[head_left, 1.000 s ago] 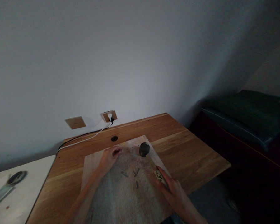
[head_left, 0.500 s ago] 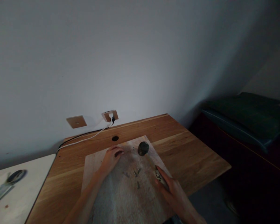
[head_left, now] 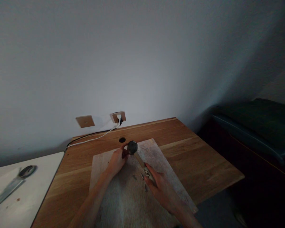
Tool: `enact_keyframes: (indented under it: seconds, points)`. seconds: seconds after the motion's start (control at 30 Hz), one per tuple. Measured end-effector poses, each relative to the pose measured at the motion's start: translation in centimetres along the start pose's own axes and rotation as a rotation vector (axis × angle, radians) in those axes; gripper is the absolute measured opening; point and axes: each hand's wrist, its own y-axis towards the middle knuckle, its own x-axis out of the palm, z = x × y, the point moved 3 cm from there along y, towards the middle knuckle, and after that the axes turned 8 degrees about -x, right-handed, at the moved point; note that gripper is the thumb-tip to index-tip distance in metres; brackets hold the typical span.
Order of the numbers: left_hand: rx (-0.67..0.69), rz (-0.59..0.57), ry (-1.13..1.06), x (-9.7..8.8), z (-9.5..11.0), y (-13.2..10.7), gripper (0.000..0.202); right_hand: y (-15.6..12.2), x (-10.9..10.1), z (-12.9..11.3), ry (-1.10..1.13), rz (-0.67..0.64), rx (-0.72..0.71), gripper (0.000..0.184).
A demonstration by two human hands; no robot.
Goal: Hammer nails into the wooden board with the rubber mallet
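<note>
My right hand (head_left: pixel 160 186) grips the handle of a mallet (head_left: pixel 139 159), which has a dark round head and a pale wooden shaft. Its head is right beside the fingers of my left hand (head_left: pixel 118 160), near the far side of a pale wooden board (head_left: pixel 118 202). The left fingers are closed together on the board; what they hold, if anything, is hidden. Between my hands lie several small metal nails or screws (head_left: pixel 146 188), partly covered by my right hand.
Under the board is a wooden desk (head_left: pixel 199 158) with a round cable hole (head_left: pixel 122 139). Cables (head_left: pixel 95 138) run along its back to a wall socket (head_left: pixel 119 117). A white surface (head_left: pixel 47 171) at left bears a tool with a dark round end (head_left: pixel 27 171). Dark cushion-like bulk (head_left: pixel 256 123) sits at right.
The mallet head has swung left, from over the board's right side to beside my left fingers. My right hand moved left with it. The view has shifted slightly.
</note>
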Motion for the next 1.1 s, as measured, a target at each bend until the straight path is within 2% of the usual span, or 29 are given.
enact_keyframes:
  seconds: [0.13, 0.2, 0.27, 0.4, 0.5, 0.6, 0.7, 0.8, 0.9, 1.1]
  points:
    - [0.04, -0.012, -0.022, 0.0, 0.2, 0.0, 0.063, -0.3, -0.7, 0.2, 0.011, -0.026, 0.026, 0.056]
    - [0.086, 0.013, 0.023, -0.3, 0.7, -0.5, 0.056, -0.9, -1.5, 0.5, 0.001, -0.012, 0.055, 0.058]
    - [0.191, 0.01, 0.119, -0.7, 1.7, -1.7, 0.048, -1.8, -2.3, 1.2, -0.016, 0.027, 0.094, 0.06]
    - [0.431, -0.178, 0.38, -0.5, 3.8, -5.6, 0.041, -3.5, -2.9, 3.7, -0.029, 0.033, 0.139, 0.06]
    - [0.488, -0.248, 0.536, 0.1, 4.1, -8.0, 0.028, -4.2, -2.7, 5.0, -0.065, 0.025, 0.154, 0.064]
    - [0.503, -0.251, 0.59, 0.5, 3.7, -8.9, 0.026, -4.2, -2.6, 4.8, -0.065, 0.03, 0.13, 0.064]
    - [0.432, -0.186, 0.559, -0.3, 2.8, -8.0, 0.026, -4.1, -2.8, 4.0, -0.048, 0.022, 0.135, 0.063]
    - [0.312, -0.107, 0.503, -2.0, 1.8, -6.0, 0.024, -4.1, -2.9, 3.7, -0.036, 0.022, 0.131, 0.064]
    - [0.225, -0.083, 0.471, -3.2, 0.9, -4.0, 0.025, -4.1, -2.9, 3.9, -0.03, 0.036, 0.123, 0.064]
    - [0.19, -0.073, 0.417, -3.4, 0.1, -2.5, 0.026, -4.2, -3.0, 3.7, -0.03, 0.036, 0.134, 0.063]
